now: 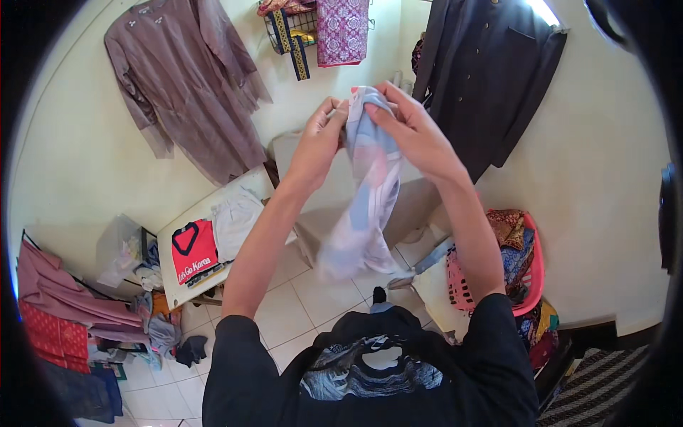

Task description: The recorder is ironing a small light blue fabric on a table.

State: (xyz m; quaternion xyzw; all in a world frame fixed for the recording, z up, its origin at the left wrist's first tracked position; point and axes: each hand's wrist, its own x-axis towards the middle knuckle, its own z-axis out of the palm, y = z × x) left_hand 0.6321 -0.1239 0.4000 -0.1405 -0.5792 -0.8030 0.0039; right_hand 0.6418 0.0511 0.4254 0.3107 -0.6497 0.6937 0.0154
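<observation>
Pale garment (pixel 366 206) hangs from both hands, left hand (pixel 320 142) and right hand (pixel 413 128) pinching its top; pink basket (pixel 530 285) holds patterned cloths (pixel 514 238).

a person in a black short-sleeved t-shirt (pixel 370 370) with a grey-and-white wave-like print across the chest; both forearms bare, no watch or rings visible on the left hand (pixel 320 142) or right hand (pixel 413 128).

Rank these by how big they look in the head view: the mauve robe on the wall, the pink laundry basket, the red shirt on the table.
1. Mauve robe
2. Pink laundry basket, partly hidden by the right arm
3. Red shirt
The last two look close, so that order is unsure.
</observation>
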